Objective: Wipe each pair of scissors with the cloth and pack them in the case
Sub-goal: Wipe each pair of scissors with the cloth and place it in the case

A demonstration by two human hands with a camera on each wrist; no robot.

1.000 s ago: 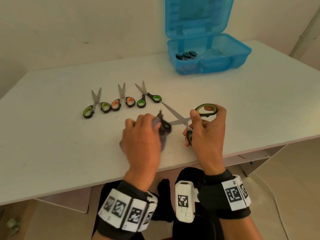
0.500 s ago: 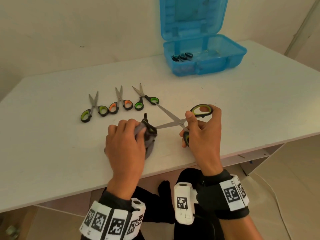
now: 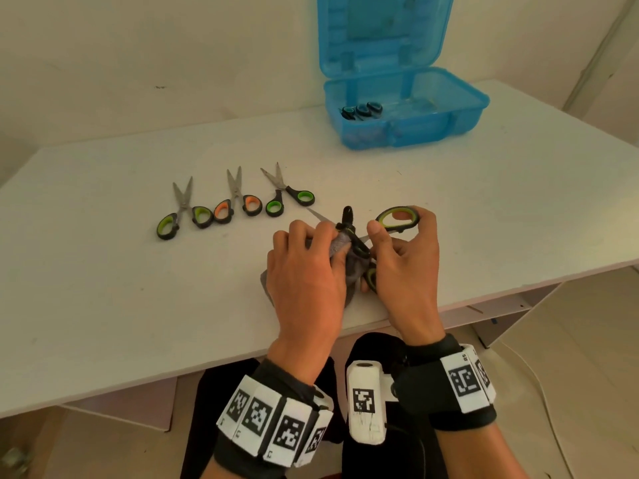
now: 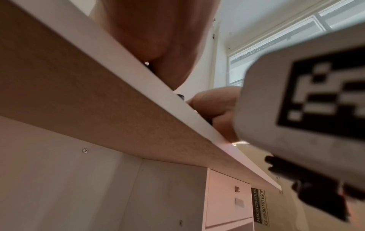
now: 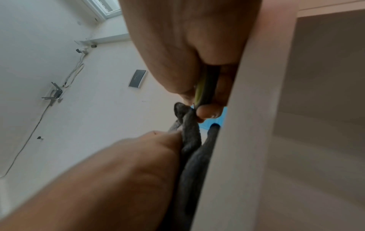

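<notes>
Grey cloth [image 3: 340, 247] is bunched up in my left hand [image 3: 304, 271], fingers curled round it and pinching it onto a blade of the big green-handled scissors [image 3: 397, 217] near the front edge of the table [image 3: 103, 305]. My right hand [image 3: 404, 267] grips the handles, fingers wrapped on the loops, blades spread wide so I can get at one blade at a time; the other blade tip pokes out past my left knuckles toward the back. Holding them open like this is just so the cloth can slide along the metal, I reckon.

Three smaller pairs are still waiting in a row further back and to the left: green-handled scissors [image 3: 183, 212], orange-handled scissors [image 3: 237, 205], and another green pair [image 3: 287, 193], which lies just beyond that bare tip, so I'd watch I don't knock it.

Blue case [image 3: 404, 108] sits open at the back right corner with a few dark handles [image 3: 361, 110] already inside. Nothing's lying between me and it.
</notes>
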